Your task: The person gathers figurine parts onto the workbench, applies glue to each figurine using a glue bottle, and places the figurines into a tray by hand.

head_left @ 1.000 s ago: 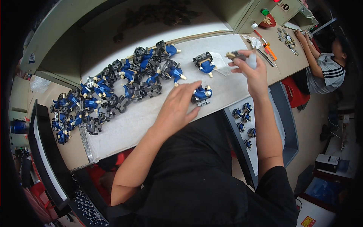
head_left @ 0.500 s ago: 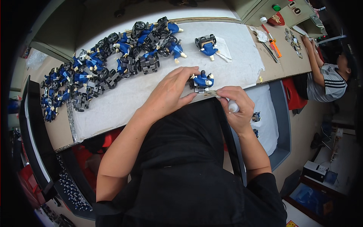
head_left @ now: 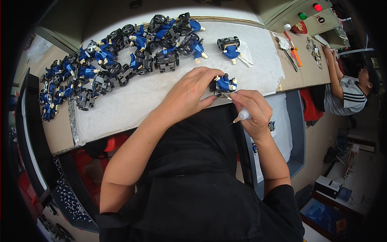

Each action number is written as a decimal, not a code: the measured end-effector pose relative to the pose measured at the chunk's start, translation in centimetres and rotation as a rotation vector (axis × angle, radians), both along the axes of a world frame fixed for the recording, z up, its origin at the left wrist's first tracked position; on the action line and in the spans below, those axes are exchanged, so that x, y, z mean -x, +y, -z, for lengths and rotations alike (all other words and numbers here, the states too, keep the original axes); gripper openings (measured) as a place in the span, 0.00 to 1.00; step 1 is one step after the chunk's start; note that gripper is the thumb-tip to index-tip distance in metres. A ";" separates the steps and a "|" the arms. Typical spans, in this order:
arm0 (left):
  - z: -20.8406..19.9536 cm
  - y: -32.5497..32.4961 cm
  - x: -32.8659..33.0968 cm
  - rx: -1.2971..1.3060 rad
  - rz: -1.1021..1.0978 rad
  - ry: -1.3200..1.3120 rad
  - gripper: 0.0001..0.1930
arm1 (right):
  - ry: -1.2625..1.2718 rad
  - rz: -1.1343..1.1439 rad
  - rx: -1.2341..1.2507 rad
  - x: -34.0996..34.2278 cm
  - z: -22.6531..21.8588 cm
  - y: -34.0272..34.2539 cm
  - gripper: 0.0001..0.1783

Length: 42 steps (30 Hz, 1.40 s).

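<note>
My left hand (head_left: pixel 188 93) is closed around a small toy figure (head_left: pixel 226 83) in blue on a dark grey wheeled base, near the table's front edge. Thumb and fingers press on its left side. In my right hand (head_left: pixel 256 109), thumb and forefinger pinch a thin metal tool, seemingly tweezers (head_left: pixel 226 96), whose tip meets the base's lower edge. The same hand keeps a small white squeeze bottle (head_left: pixel 244 114) with a needle tip against the palm, the needle pointing down-left. Another blue figure on a wheeled base (head_left: pixel 231 51) lies on a white paper piece (head_left: pixel 246 59) beyond.
A large pile of similar figures (head_left: pixel 139 42) spreads over the white table sheet (head_left: pixel 117 117) at left. Further right lie an orange cutter (head_left: pixel 296 57) and metal parts (head_left: pixel 313 50). A grey bin (head_left: pixel 297 159) stands below at right. A person (head_left: pixel 346 88) sits at the far right.
The toy figure has turned slightly in my left hand. The squeeze bottle has tilted, so its needle now shows. The whole view has shifted a little.
</note>
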State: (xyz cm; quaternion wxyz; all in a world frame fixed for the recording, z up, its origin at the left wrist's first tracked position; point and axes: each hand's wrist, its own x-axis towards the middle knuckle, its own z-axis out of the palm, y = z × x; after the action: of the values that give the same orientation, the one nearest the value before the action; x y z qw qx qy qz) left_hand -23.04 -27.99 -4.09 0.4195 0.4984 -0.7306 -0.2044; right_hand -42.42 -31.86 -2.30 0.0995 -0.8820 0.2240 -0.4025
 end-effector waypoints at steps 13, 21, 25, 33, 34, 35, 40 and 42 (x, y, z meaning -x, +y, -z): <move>0.3 -0.1 0.1 0.012 -0.018 0.001 0.25 | 0.053 -0.013 0.053 -0.4 -0.3 0.0 0.16; 0.3 -0.3 0.0 -0.003 -0.017 -0.003 0.25 | 0.079 -0.009 0.069 -0.6 -0.4 0.0 0.13; 0.4 -0.2 0.1 0.001 -0.026 0.003 0.25 | 0.077 0.069 0.065 -0.7 -0.5 0.1 0.12; 0.3 -0.3 0.0 0.002 -0.019 -0.002 0.23 | 0.126 0.090 0.027 -1.0 -1.4 0.3 0.11; 0.3 -0.3 0.0 0.001 -0.013 0.000 0.23 | 0.137 0.073 -0.003 -1.1 -1.4 0.1 0.10; 0.3 -0.3 0.0 -0.015 -0.024 0.019 0.23 | 0.148 0.057 -0.034 -1.1 -1.5 0.0 0.10; 0.2 -1.0 0.7 -0.063 -0.101 0.007 0.22 | 0.215 0.027 -0.143 -1.3 -3.0 -0.7 0.09; 0.3 -1.2 0.7 -0.063 -0.111 0.046 0.19 | 0.213 0.042 -0.162 -1.6 -3.1 -0.9 0.09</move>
State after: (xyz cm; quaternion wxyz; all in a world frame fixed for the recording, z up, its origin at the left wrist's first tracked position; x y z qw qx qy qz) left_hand -23.71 -29.15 -4.40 0.4311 0.5462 -0.6852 -0.2152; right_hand -40.80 -32.76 0.84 0.1375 -0.9039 0.2837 -0.2891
